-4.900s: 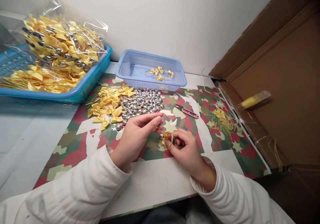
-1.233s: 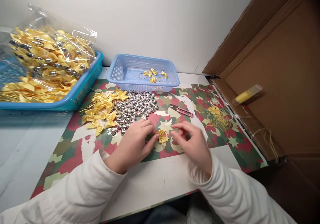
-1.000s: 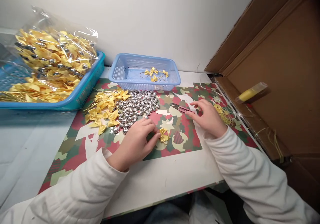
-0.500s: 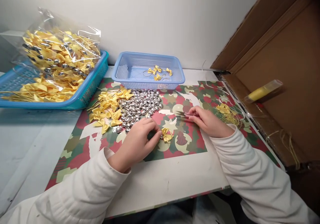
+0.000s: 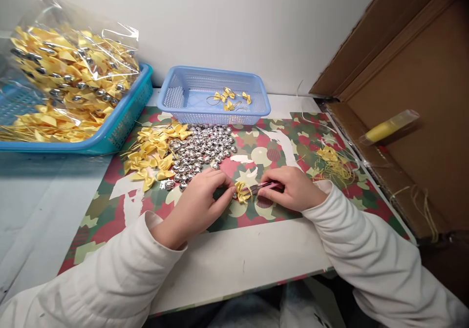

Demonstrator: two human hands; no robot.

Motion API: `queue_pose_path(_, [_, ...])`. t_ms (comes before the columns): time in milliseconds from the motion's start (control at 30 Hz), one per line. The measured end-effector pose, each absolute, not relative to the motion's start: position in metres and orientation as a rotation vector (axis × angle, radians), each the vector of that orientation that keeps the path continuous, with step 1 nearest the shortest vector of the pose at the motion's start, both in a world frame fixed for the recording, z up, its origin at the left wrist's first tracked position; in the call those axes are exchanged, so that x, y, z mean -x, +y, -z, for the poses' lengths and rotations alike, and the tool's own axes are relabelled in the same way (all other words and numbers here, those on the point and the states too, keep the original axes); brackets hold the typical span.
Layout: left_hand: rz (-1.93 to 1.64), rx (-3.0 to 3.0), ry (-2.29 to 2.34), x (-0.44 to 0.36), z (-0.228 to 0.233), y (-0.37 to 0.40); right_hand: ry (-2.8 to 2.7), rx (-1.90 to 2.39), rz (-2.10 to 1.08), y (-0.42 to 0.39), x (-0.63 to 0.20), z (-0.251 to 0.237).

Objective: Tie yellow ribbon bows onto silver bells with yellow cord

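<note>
On the patterned mat, left hand pinching yellow bow, right hand gripping half-hidden snips.

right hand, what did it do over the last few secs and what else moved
The right hand let go of the yellow bow, reached out to the pink snips lying beyond it, took hold of them and brought them back, tips at the bow. The left hand kept pinching the bow. The silver bells and small blue basket stayed put.

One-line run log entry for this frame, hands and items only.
left hand: pinning yellow bow on mat | right hand: holding pink snips, tips at bow | nearby: silver bells, loose bows
</note>
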State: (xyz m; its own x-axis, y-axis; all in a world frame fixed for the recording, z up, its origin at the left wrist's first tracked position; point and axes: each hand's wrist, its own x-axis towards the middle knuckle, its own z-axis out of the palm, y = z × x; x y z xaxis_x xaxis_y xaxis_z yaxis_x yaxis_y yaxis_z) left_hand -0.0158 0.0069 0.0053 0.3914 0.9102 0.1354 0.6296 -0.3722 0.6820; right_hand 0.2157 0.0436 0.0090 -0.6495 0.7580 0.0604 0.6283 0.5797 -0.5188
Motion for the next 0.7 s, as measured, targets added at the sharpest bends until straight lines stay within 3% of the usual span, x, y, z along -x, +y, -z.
queue_pose_path(267, [-0.731, -1.998, 1.336, 0.016, -0.009, 0.005, -2.591, 1.252, -0.599, 0.047, -0.220, -0.016])
queue_pose_path(400, [-0.781, -1.848, 1.302, 0.017, -0.011, 0.005, -2.449, 1.444, -0.389, 0.057, -0.230, -0.012])
queue_pose_path(567, [-0.816, -1.685, 1.227, 0.018, -0.011, 0.004, -2.348, 1.327, -0.133, 0.057, -0.226, -0.008])
queue_pose_path(700, [-0.832, -1.613, 1.192, 0.018, -0.011, 0.003, -2.169, 0.995, -0.394, 0.040, -0.210, -0.013])
